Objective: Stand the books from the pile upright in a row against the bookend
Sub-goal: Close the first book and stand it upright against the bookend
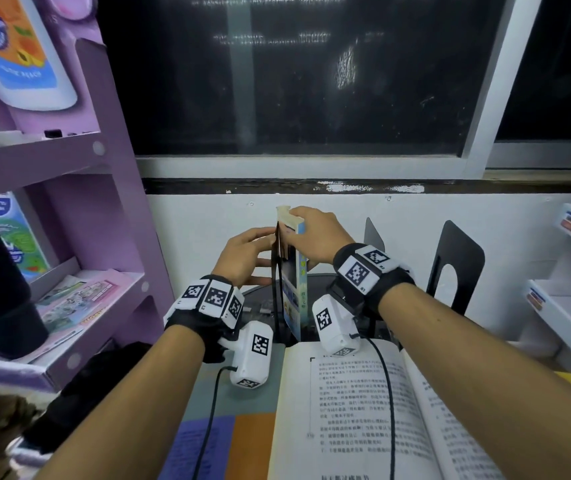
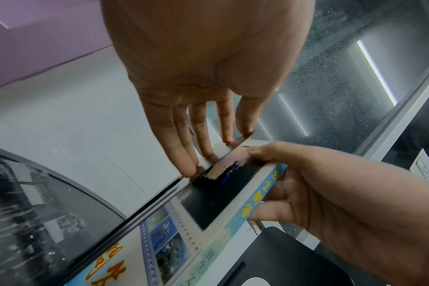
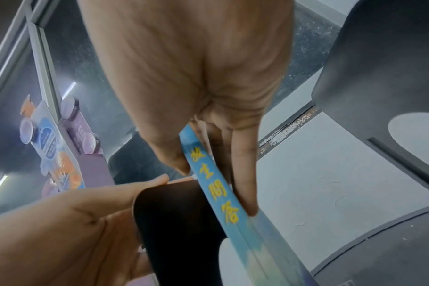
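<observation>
Right hand clamps top of 1 blue-spined book, upright on the desk | left hand, fingers straight, presses black bookend flat against its cover | slim, light, glossy paperback: likely slippery, best held near spine.

A dark window pane is seen straight beyond the grip, strip lights reflected in it — white frame at its right edge. Below it a scuffed dark sill is set over a white wall. A lilac shelving unit is stood left of the grip; white shelves are noted far right.
</observation>
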Tool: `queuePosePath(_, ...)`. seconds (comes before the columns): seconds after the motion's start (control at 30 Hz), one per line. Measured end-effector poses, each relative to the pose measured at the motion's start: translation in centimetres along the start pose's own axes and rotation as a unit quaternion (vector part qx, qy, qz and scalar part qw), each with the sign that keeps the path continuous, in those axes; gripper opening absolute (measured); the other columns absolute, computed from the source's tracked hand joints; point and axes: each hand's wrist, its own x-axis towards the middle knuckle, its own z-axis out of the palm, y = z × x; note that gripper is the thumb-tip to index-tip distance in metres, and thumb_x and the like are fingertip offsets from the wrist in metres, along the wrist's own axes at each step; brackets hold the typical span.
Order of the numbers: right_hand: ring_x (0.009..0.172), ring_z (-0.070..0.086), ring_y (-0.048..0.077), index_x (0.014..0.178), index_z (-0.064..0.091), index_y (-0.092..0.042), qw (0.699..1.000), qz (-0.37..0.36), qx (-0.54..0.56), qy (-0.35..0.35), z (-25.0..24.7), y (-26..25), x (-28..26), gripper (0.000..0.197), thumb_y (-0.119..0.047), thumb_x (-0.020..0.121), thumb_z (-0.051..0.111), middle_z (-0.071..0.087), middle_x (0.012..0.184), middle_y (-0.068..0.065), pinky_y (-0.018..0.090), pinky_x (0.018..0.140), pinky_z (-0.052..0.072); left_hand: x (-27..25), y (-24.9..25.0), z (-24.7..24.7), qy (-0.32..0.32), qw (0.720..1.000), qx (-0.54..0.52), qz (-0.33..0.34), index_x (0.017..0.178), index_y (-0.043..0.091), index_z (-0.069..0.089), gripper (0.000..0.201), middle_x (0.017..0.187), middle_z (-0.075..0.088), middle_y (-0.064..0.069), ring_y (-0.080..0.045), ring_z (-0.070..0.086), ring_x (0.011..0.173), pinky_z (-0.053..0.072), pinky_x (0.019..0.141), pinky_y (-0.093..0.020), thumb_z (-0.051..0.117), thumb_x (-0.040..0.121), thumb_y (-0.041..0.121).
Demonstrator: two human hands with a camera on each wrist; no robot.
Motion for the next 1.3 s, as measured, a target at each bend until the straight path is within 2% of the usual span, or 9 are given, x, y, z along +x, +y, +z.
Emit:
queuePosePath(0.07, 0.086, 0.067, 0.029, 0.14, 0.045, -0.015, 1.0, 0.002, 0.012, -0.025, -0.3, -0.3, -0.4, 0.051, -0.029, 0.092, 0.056, 0.055, 0.122, 0.014, 0.032, 0.057, 0.058, -0.1, 0.0, 0.0, -0.002, 1.0, -0.001, 0.002, 0.118, 0.022, 0.064, 0.025, 0.112, 0.068, -0.006, -0.024, 0.067, 0.089, 0.056, 0.083, -0.049, 0.053, 0.096, 0.024)
queuePosePath(0.2, 0.072, 0.07, 0.032, 0.133, 0.046, -0.006, 0.996, 0.001, 0.067, -0.056, -0.6, -1.1, -1.9, 0.046, -0.026, 0.093, 0.056, 0.056, 0.108, 0.012, 0.036, 0.054, 0.06, -0.2, -0.2, 0.0, 0.0, 1.0, -0.011, 0.002, 0.121, 0.021, 0.062, 0.027, 0.108, 0.068, -0.006, -0.024, 0.066, 0.088, 0.055, 0.086, -0.052, 0.051, 0.096, 0.022)
queuePosePath(0.33, 0.062, 0.067, 0.02, 0.122, 0.049, -0.006, 0.992, 0.002, 0.103, -0.073, -0.4, -1.7, -2.7, 0.043, -0.03, 0.09, 0.062, 0.059, 0.107, 0.013, 0.029, 0.05, 0.058, -0.3, -0.3, 0.0, 0.005, 1.0, -0.024, 0.001, 0.116, 0.021, 0.065, 0.025, 0.101, 0.069, -0.006, -0.024, 0.067, 0.083, 0.056, 0.085, -0.05, 0.054, 0.094, 0.019)
queuePosePath(0.53, 0.071, 0.071, 0.023, 0.13, 0.041, -0.013, 0.984, 0.028, 0.136, -0.108, -0.1, -1.9, -2.9, 0.055, -0.036, 0.087, 0.067, 0.058, 0.115, 0.013, 0.032, 0.062, 0.061, -0.3, -0.4, 0.0, 0.01, 0.999, -0.032, 0.002, 0.108, 0.022, 0.066, 0.023, 0.096, 0.068, -0.005, -0.024, 0.066, 0.078, 0.057, 0.079, -0.044, 0.047, 0.096, 0.014)
queuePosePath(0.73, 0.084, 0.071, 0.028, 0.144, 0.033, -0.017, 0.976, 0.048, 0.179, -0.114, 0.0, -1.4, -3.0, 0.067, -0.032, 0.089, 0.067, 0.051, 0.131, 0.012, 0.037, 0.066, 0.062, -0.7, -0.6, -0.1, 0.004, 0.999, -0.031, 0.004, 0.114, 0.021, 0.066, 0.027, 0.101, 0.069, -0.005, -0.026, 0.067, 0.084, 0.058, 0.077, -0.04, 0.05, 0.093, 0.013)
queuePosePath(0.93, 0.086, 0.072, 0.03, 0.131, 0.044, -0.013, 0.977, 0.044, 0.173, -0.12, 0.2, -1.7, -2.8, 0.053, -0.031, 0.088, 0.069, 0.057, 0.123, 0.016, 0.043, 0.068, 0.062, -1.2, -0.6, -0.2, 0.007, 0.999, -0.038, 0.004, 0.112, 0.022, 0.065, 0.026, 0.096, 0.069, -0.002, -0.021, 0.067, 0.077, 0.058, 0.057, -0.029, 0.047, 0.095, 0.013)
queuePosePath(1.03, 0.088, 0.071, 0.03, 0.141, 0.037, -0.016, 0.975, 0.05, 0.185, -0.116, 0.1, -1.5, -3.0, 0.067, -0.033, 0.086, 0.071, 0.051, 0.133, 0.015, 0.042, 0.068, 0.062, -1.7, -0.5, -0.3, -0.003, 0.999, -0.032, 0.0, 0.113, 0.022, 0.065, 0.024, 0.097, 0.069, -0.002, -0.022, 0.067, 0.08, 0.059, 0.06, -0.031, 0.048, 0.097, 0.017)
queuePosePath(1.2, 0.098, 0.068, 0.031, 0.149, 0.027, -0.02, 0.973, 0.056, 0.195, -0.114, -0.1, -1.2, -3.7, 0.076, -0.04, 0.087, 0.067, 0.043, 0.144, 0.013, 0.043, 0.077, 0.06, -2.4, -0.2, -0.6, -0.018, 1.0, -0.015, -0.004, 0.113, 0.022, 0.063, 0.021, 0.093, 0.069, 0.001, -0.017, 0.067, 0.074, 0.055, 0.053, -0.026, 0.052, 0.096, 0.022)
queuePosePath(1.3, 0.104, 0.065, 0.03, 0.151, 0.024, -0.021, 0.971, 0.061, 0.19, -0.13, -0.6, -1.2, -4.2, 0.076, -0.042, 0.09, 0.063, 0.038, 0.149, 0.011, 0.041, 0.082, 0.059, -2.8, -0.1, -0.7, -0.02, 1.0, 0.007, -0.012, 0.117, 0.021, 0.062, 0.023, 0.096, 0.068, 0.0, -0.021, 0.066, 0.082, 0.056, 0.066, -0.033, 0.053, 0.096, 0.026)
